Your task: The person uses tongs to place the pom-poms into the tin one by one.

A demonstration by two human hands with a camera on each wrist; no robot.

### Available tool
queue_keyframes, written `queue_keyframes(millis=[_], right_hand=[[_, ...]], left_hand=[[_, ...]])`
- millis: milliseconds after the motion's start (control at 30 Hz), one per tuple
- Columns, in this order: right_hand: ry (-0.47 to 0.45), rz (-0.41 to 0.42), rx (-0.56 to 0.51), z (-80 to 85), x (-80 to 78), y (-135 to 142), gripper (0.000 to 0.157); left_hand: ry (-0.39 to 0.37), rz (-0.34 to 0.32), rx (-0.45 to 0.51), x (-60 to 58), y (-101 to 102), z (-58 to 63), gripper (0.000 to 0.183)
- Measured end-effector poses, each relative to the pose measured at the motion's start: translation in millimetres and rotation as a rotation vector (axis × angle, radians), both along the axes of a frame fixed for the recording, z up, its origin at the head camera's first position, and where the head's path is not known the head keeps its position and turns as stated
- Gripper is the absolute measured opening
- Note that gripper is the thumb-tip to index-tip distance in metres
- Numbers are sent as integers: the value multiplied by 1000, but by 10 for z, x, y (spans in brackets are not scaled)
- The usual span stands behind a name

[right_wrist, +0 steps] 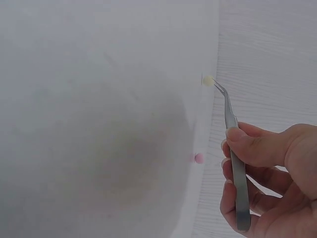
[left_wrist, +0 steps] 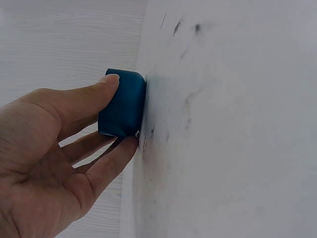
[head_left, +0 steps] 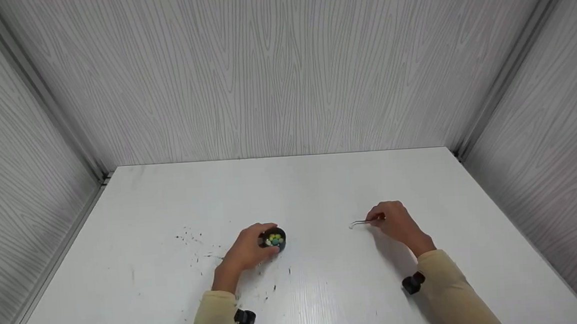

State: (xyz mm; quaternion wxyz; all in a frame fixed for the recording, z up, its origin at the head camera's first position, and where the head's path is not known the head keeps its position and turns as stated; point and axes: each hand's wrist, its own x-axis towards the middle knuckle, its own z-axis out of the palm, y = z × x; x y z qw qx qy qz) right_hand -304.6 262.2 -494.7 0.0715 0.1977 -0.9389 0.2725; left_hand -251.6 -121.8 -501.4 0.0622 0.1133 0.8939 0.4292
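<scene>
My left hand (head_left: 247, 247) grips a small teal cup (left_wrist: 125, 105) between thumb and fingers. The cup seems to stand on the table, its base against the surface in the left wrist view. Green, yellow and whitish beads (head_left: 275, 241) lie inside it. Farther right, my right hand (head_left: 396, 224) pinches metal tweezers (right_wrist: 239, 186) with a bent tip. Their points are at a pale yellow bead (right_wrist: 207, 80); whether they grip it I cannot tell. A pink bead (right_wrist: 199, 158) is on the table nearby in the right wrist view; in the head view I cannot make it out.
The white table (head_left: 290, 192) carries dark specks and scuffs (head_left: 190, 238) around the left hand. A grey wood-grain panel (head_left: 273, 73) rises behind it, with similar panels left and right. Black wrist cameras (head_left: 245, 319) sit at both sleeves.
</scene>
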Motion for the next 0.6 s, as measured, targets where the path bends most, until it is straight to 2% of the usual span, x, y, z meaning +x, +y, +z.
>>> queue_keyframes(millis=[600], right_hand=[[9,4,-32,45,16,-10,14]], left_hand=[[-7,7,-6,7,5,24,56]])
